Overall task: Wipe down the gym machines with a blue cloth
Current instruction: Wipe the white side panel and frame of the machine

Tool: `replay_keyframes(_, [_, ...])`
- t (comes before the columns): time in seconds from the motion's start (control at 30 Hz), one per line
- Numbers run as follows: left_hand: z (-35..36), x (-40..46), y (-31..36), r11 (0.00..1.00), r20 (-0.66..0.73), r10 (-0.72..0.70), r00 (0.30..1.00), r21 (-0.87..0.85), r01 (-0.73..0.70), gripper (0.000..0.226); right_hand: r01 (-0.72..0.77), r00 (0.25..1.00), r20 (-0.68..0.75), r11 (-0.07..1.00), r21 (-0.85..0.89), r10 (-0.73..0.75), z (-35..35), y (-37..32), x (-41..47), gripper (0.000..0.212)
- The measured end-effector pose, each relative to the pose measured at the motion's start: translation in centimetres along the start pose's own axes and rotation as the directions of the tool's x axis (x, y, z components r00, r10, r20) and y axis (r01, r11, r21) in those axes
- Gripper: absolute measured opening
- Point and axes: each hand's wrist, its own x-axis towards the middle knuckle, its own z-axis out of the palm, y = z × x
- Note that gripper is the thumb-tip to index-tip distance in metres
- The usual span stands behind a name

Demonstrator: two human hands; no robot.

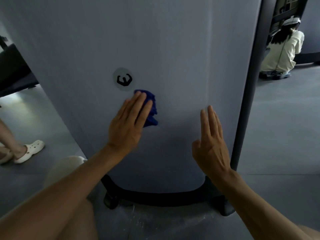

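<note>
The left hand (pixel 128 122) lies flat with straight fingers (pixel 138 103) on a crumpled blue cloth (pixel 151 110), pressing it against the pale grey panel (pixel 173 49) of a gym machine; the fingers are released, not curled round the cloth. The cloth sits just below and to the right of a round light sticker (pixel 123 79), nearly touching its lower edge. The right hand (pixel 212 142) is raised near the panel's right side, its three long fingers straight and loose, holding nothing; whether the tips touch the panel cannot be told.

The panel fills the middle of the view. Its left edge slants down toward the near floor, and its right edge runs along a dark upright post (pixel 249 84) just right of the right hand. Its lower edge curves above a black base (pixel 161 196) with feet at both ends on the grey floor (pixel 277 135). Open floor lies to the left and right of the machine. At far right a person in pale clothes (pixel 284 49) crouches by other equipment; at the left edge a foot in a white clog (pixel 31 151) stands on the floor.

The sticker bears a black angular mark like an E or a 3 inside a broken hexagon; no other writing shows
</note>
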Motion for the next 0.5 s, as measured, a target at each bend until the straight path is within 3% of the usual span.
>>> replay_keyframes(0.1, [-0.4,-0.4,-1.4,0.969,-0.013,-0.244,0.97,-0.033,0.243,0.045,-0.036,0.999,-0.005,0.999,-0.001,0.036,0.4,-1.2,-0.2,0.096])
replay_keyframes(0.23, [0.9,2.3,1.6,0.941,-0.092,-0.329,0.94,-0.116,0.318,0.048,-0.05,0.999,0.002,0.999,0.018,0.05,0.0,-1.6,0.0,0.095])
replay_keyframes(0.33, [1.6,6.4,5.1,0.951,-0.115,-0.251,0.961,-0.213,0.223,0.043,-0.041,0.999,0.008,0.999,0.031,0.04,-0.6,-1.0,0.3,0.094])
replay_keyframes(0.5, [2.7,10.5,10.6,0.959,-0.049,0.058,0.997,-0.275,-0.069,0.044,-0.017,1.0,-0.024,0.998,0.061,0.018,-0.9,0.0,0.5,0.097])
